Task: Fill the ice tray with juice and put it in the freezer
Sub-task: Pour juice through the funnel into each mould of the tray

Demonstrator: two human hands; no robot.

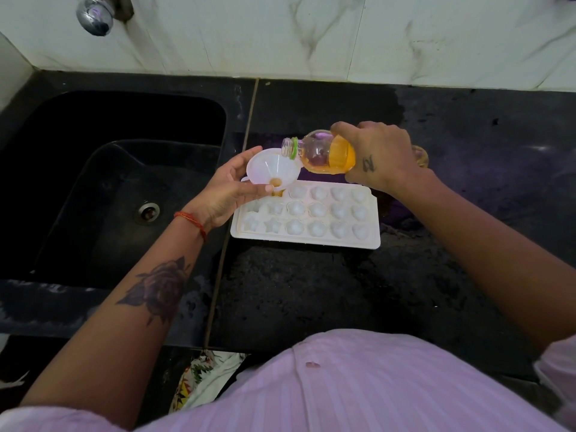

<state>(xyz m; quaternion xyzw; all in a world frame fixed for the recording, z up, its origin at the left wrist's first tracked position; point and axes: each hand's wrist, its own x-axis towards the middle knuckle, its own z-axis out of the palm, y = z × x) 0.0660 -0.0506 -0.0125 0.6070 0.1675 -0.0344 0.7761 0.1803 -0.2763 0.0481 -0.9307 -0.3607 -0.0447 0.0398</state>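
Head view, reading from 9 o'clock across to 3 o'clock: the black sink [118, 182] fills the left, its drain [148, 211] just short of the left wrist. The left hand [230, 190] cradles a white funnel [271, 166], fingers curled round its bowl and thumb against the near side, with the spout set over the cavity at the tray's 10 o'clock corner. A little orange juice shows at the funnel's throat and in that cavity. The white ice tray [307, 240] lies flat on the dark counter [311, 291], just right of the sink's edge; its other cavities look unfilled.

At the tray's 12 o'clock, the right hand [378, 155] wraps firmly round the juice bottle [324, 152], tipped almost level with its uncapped mouth over the funnel's rim at 2 o'clock.

The likely risks: the mouth sits near the rim, so a quicker tip could send juice over the edge onto the counter. One small cavity fills fast, and pouring on would flood it into its neighbours. The funnel is only hand-steadied, so a drift would miss the cavity. Later, carrying a brimming tray invites slopping.
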